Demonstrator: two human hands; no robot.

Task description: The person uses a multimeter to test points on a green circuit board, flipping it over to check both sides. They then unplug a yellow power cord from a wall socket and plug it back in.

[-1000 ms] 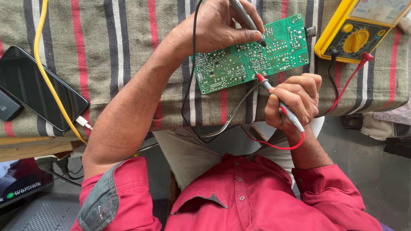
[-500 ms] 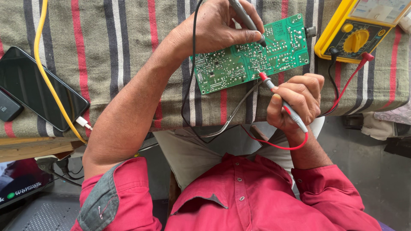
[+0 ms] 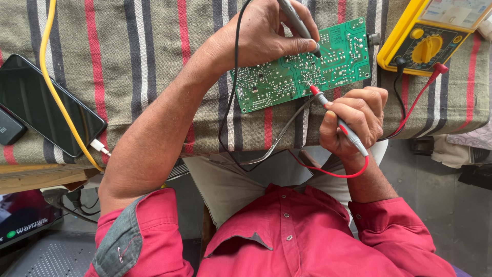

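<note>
A green circuit board (image 3: 287,77) lies solder side up on a striped cloth (image 3: 154,51). My left hand (image 3: 266,33) rests on the board's far edge and holds a black test probe (image 3: 296,20), its tip touching the board's upper middle. Closer to my body, my right hand (image 3: 356,118) grips a red test probe (image 3: 341,123). The red tip touches the board near its front edge. Black and red leads run from both probes to a yellow multimeter (image 3: 425,43) at the far right.
A black phone (image 3: 46,102) lies at the left with a yellow cable (image 3: 54,87) plugged into it. A second dark device (image 3: 9,131) sits beside it. The table's front edge runs just above my lap. Cloth bundles (image 3: 466,146) lie on the floor at right.
My right hand and the red probe tip have shifted very slightly to the right along the board. The left hand and black probe stay put.
</note>
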